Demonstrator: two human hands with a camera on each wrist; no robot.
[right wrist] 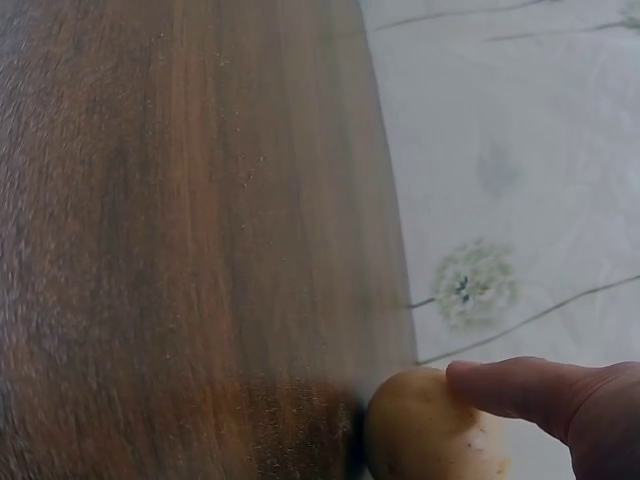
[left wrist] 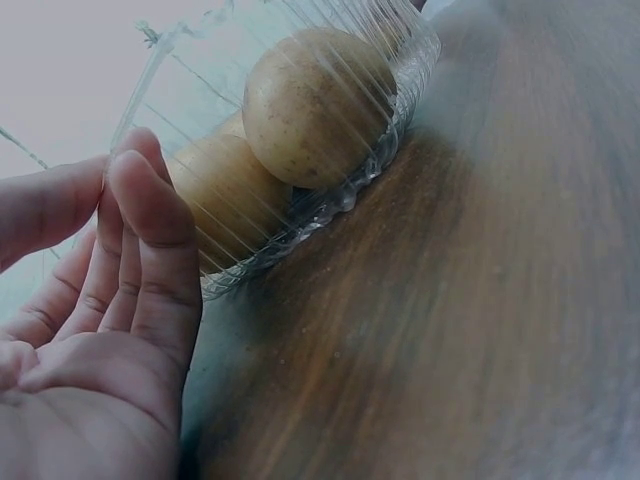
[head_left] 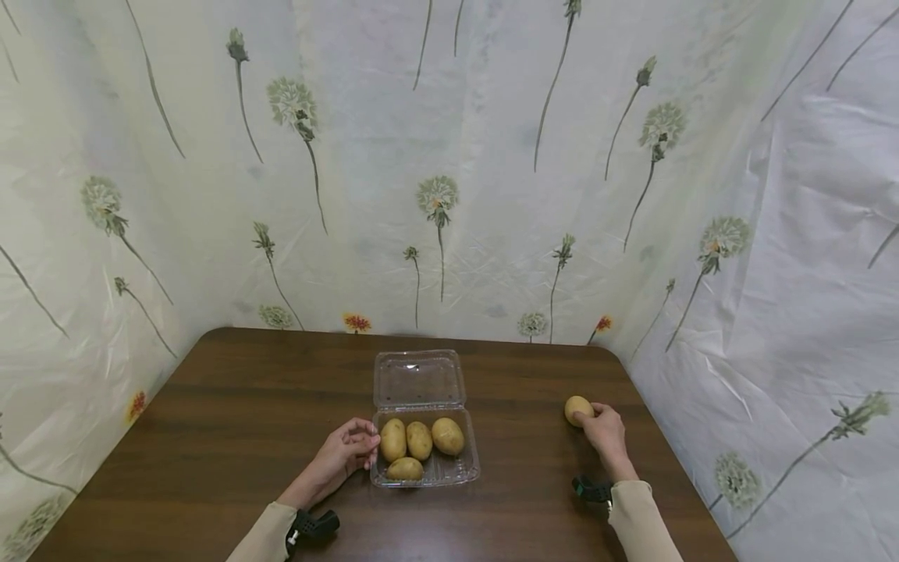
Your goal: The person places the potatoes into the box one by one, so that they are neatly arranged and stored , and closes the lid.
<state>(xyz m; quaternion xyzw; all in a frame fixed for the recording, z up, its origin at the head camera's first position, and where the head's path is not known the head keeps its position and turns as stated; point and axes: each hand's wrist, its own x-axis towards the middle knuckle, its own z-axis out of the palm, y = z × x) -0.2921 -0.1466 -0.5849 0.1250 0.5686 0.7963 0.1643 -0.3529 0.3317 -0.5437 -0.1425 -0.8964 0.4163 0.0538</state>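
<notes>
A clear plastic clamshell container (head_left: 449,474) lies on the table with its lid (head_left: 419,378) folded back, away from the person. Several potatoes (head_left: 419,441) sit in its base, one at the near left and the others in a row behind it. My left hand (head_left: 342,454) pinches the container's left rim between thumb and fingers; the left wrist view shows potatoes (left wrist: 318,108) through the ribbed wall. Off to the right, my right hand (head_left: 605,431) grips a single potato (head_left: 577,409). In the right wrist view, the thumb presses on that potato (right wrist: 430,425).
A dark brown wooden table (head_left: 281,382) bears everything. Its right edge runs close beside the right hand. A pale curtain (head_left: 492,195) printed with dandelions hangs around the back and sides. Both wrists wear black camera mounts (head_left: 312,527).
</notes>
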